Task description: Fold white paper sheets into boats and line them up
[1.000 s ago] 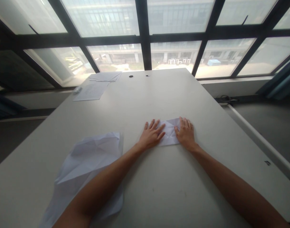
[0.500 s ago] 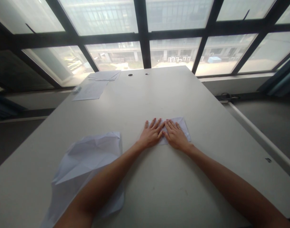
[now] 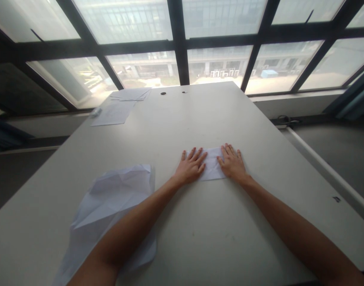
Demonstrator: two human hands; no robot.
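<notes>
A small folded white paper (image 3: 212,165) lies flat on the white table (image 3: 188,222). On its left part rests my left hand (image 3: 190,166), palm down with fingers spread. My right hand (image 3: 232,162) presses flat over the right end of the paper, fingers stretched out. Between the two hands the paper's middle shows, with faint creases; both its ends are covered. Partly under my left forearm lies a large creased sheet of white paper (image 3: 110,194).
White sheets (image 3: 116,113) lie in a loose stack at the far left of the table. Two small holes pierce the far edge, one a round cable hole (image 3: 163,93). Dark-framed windows (image 3: 217,63) stand beyond. A small dark mark (image 3: 336,199) is on the right side.
My right hand has slid to the right across the folded paper, baring its middle. My left hand has stayed in place.
</notes>
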